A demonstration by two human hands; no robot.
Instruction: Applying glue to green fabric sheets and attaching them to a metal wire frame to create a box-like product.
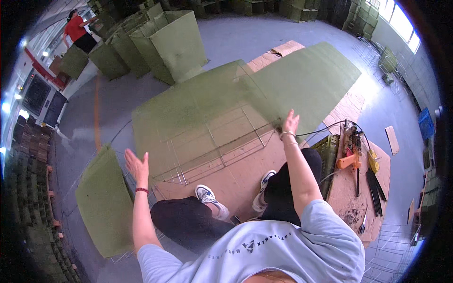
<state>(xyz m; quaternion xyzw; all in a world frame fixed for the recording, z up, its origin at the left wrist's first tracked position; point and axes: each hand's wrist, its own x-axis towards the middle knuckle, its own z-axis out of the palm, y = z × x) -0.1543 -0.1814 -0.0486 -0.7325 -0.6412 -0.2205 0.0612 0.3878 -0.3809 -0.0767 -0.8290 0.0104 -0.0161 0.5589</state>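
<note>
My left hand [137, 168], fingers stretched out and holding nothing, hovers by the left corner of a wire frame [221, 153]. My right hand [290, 125] is also empty, its fingers extended, by the right end of that frame. The frame lies in front of my feet on brown cardboard [236, 170]. A thin green sheet [188, 106] spreads over its far part and looks smeared or see-through along the near side. Beyond my right hand is another flat green sheet [311, 78]. A green panel [104, 203] leans on wire at my left.
At right, a cardboard-topped stand [373, 146] carries an orange glue gun [348, 162], a yellow-bodied device [373, 161], black sticks [376, 193] and scissors [363, 222]. A black cable [325, 128] runs toward my right hand. Green boxes [177, 45] and a person in red [75, 29] are far left.
</note>
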